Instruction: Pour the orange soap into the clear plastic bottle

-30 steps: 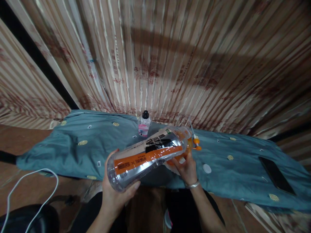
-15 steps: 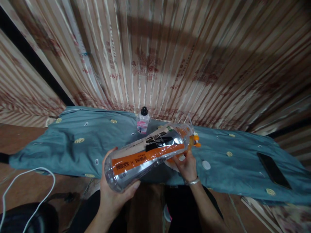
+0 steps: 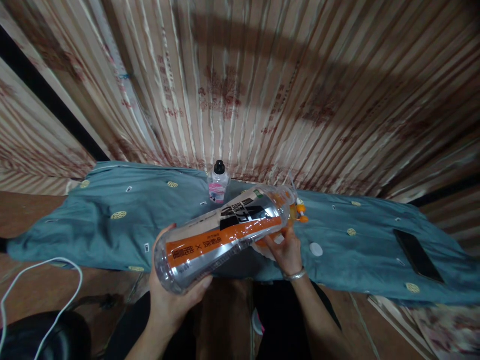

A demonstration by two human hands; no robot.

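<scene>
My left hand (image 3: 168,300) is wrapped round the base of a large clear plastic bottle (image 3: 221,235) with a silver, black and orange label. The bottle lies tilted in the air, its uncapped-looking neck pointing right and slightly up. Below that neck, my right hand (image 3: 287,252), with a bracelet at the wrist, has its fingers closed at an orange plastic thing (image 3: 302,215). Most of this thing is hidden behind the bottle, so its kind is unclear. A white edge also shows beneath the bottle, beside my right fingers.
Behind the large bottle, a small clear bottle (image 3: 218,184) with a black cap and pink label stands on the teal cloth (image 3: 93,220). A white disc (image 3: 316,249) and a black phone (image 3: 418,256) lie to the right. A white cable (image 3: 80,280) loops at left; a curtain (image 3: 240,90) hangs behind.
The whole view has shifted slightly. The large bottle stays tilted between my hands, and both grips look the same.
</scene>
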